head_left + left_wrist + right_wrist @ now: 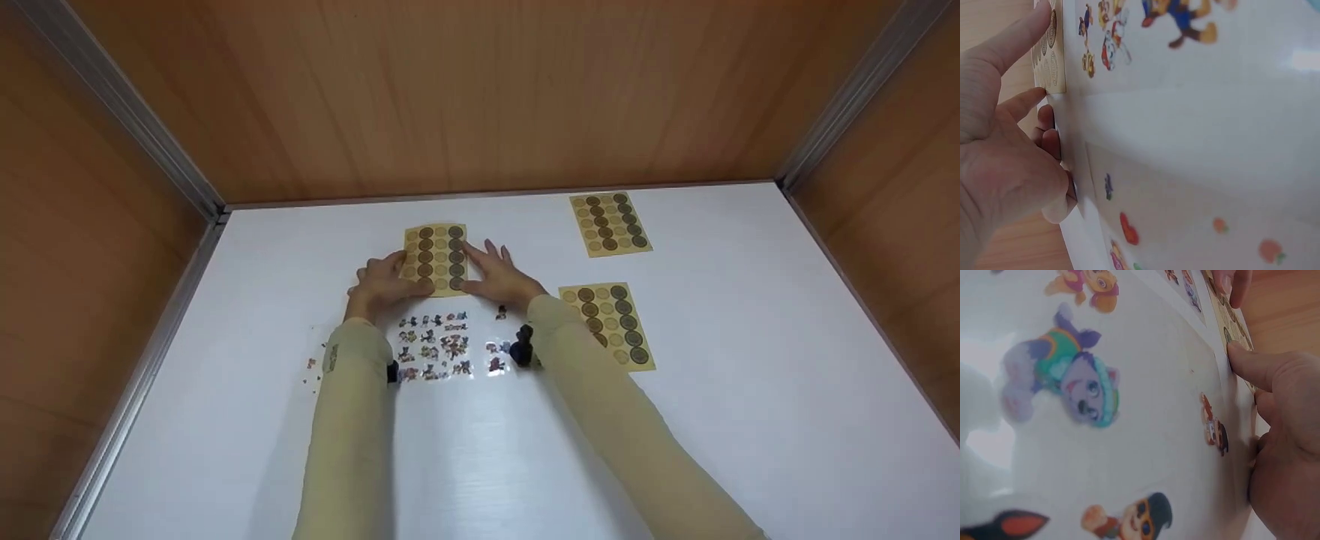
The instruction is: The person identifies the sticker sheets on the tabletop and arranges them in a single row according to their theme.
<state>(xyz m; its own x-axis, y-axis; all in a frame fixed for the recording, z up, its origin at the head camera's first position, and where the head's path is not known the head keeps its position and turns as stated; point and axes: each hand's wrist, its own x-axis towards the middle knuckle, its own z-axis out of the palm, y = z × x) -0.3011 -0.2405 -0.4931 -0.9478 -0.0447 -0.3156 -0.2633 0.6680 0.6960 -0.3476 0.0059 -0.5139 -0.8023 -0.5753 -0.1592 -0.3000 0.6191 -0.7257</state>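
Observation:
A yellowish sheet of round coin-like stickers (441, 259) lies upright in front of both hands, towards the back of the table. My left hand (382, 283) is at its left side, with the thumb over the lower left corner and the forefinger along the edge; the other fingers bend down at the table in the left wrist view. At the right side, my right hand (499, 277) rests with spread fingers. Its thumb touches the lower right corner, and its forefinger meets the right edge. Clear sheets of cartoon puppy stickers (431, 349) lie just below, nearer the body.
Two similar coin-sticker sheets lie to the right, one farther back (610, 223) and one nearer (609, 324), partly covered by the right sleeve. Small stickers (311, 364) sit left of the left forearm. Wooden panels (480, 97) enclose the white table (480, 465) at back and sides.

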